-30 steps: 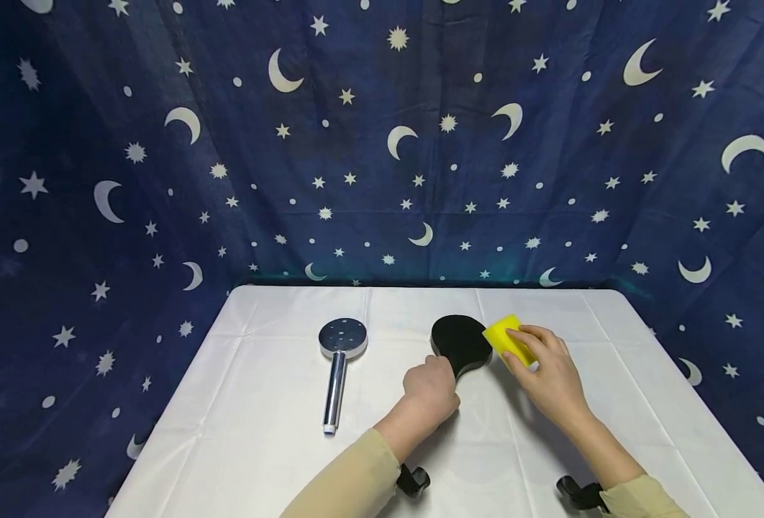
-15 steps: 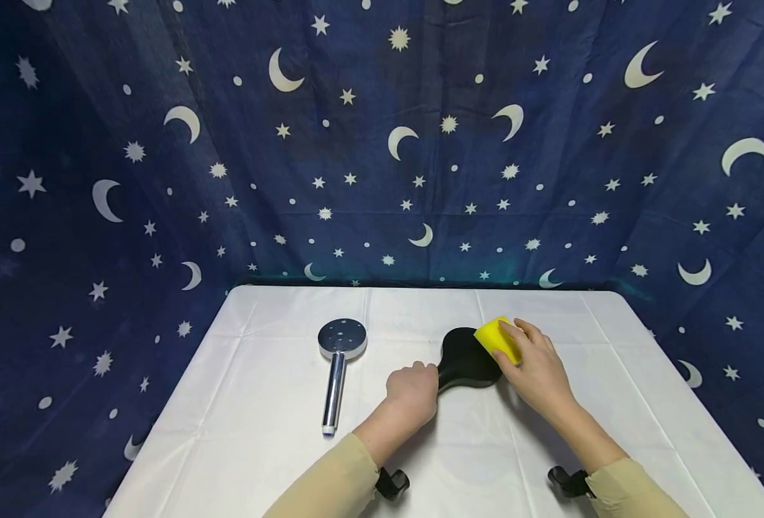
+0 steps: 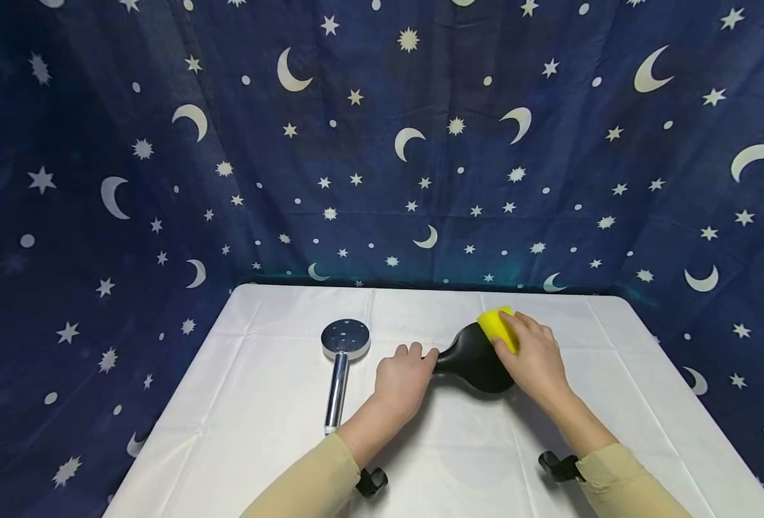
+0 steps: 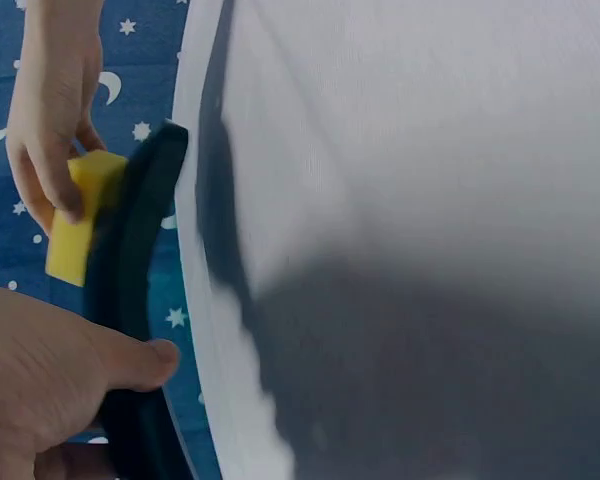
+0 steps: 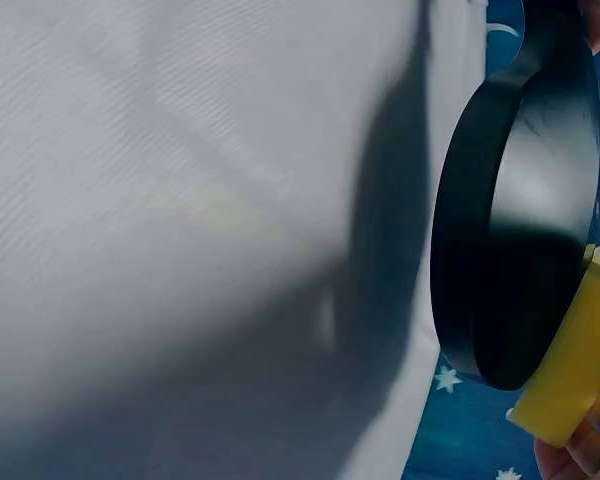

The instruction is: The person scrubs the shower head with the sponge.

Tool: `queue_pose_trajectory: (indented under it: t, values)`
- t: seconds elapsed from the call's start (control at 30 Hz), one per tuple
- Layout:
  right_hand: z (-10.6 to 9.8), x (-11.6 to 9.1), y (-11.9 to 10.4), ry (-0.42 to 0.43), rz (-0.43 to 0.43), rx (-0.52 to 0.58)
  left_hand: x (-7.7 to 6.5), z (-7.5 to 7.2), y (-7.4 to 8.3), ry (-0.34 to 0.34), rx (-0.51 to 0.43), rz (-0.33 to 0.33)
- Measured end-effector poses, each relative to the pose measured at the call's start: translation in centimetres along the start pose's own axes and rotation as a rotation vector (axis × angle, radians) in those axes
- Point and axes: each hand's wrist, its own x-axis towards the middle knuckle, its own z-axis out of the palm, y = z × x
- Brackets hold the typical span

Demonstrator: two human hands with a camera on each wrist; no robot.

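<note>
A black paddle with a rounded head (image 3: 475, 360), shaped like a hand mirror, is held up over the white table. My left hand (image 3: 404, 381) grips its handle, the thumb lying along it in the left wrist view. My right hand (image 3: 537, 360) pinches a yellow sponge (image 3: 498, 329) between thumb and fingers. The sponge presses against the far face of the paddle near the edge of its head; in the right wrist view the yellow block (image 5: 570, 360) touches the dark head (image 5: 510, 240). Part of the sponge is hidden by the right fingers.
To the left, a chrome shower head (image 3: 345, 338) lies on the white-covered table (image 3: 259, 403), its handle end partly behind the left forearm. A dark blue curtain (image 3: 356, 158) with moons and stars hangs behind the table and along its sides.
The left hand has moved left and turned the paddle, so its handle points leftward and its head tilts up to the right. The right hand has followed with the sponge, slightly left and up.
</note>
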Motion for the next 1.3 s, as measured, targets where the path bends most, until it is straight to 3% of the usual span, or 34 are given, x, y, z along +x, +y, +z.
queue_pose_trajectory:
  t: [0.13,0.27,0.4,0.5,0.63,0.8,0.9,1.07,1.13,1.2,1.3]
  values:
    - [-0.2,0.0,-1.6,0.055,-0.019,0.034,0.2,0.0,-0.9,0.128,-0.024,0.015]
    - [0.0,-0.7,-4.3,0.118,-0.146,0.021,0.4,-0.4,-1.5,0.245,-0.044,0.030]
    - [0.4,-1.4,-6.4,0.123,-0.287,-0.024,0.5,-0.6,-2.0,0.305,-0.064,0.044]
    - [-0.2,-1.2,-6.5,0.141,-0.339,-0.056,0.5,-0.6,-2.4,0.333,-0.082,0.053]
    - [-1.9,0.1,-4.9,0.217,-0.251,-0.072,0.4,-0.5,-3.1,0.389,-0.110,0.053]
    - [-3.0,1.3,-3.8,0.231,-0.089,-0.023,0.3,-0.3,-4.0,0.472,-0.142,0.053]
    - [-2.5,1.1,-5.0,0.247,-0.153,-0.001,0.3,-0.3,-4.3,0.482,-0.164,0.049]
    - [-1.0,-0.5,-8.1,0.242,-0.436,-0.066,0.2,-0.6,-4.6,0.451,-0.211,0.019]
    - [-0.8,-1.0,-8.7,0.240,-0.510,-0.088,0.1,-0.6,-4.7,0.430,-0.246,0.008]
    - [-1.1,-1.1,-8.6,0.267,-0.530,-0.092,-0.1,-0.6,-4.8,0.412,-0.295,-0.003]
    - [-2.3,-0.5,-7.4,0.344,-0.463,-0.055,-0.4,-0.6,-5.1,0.405,-0.362,-0.031]
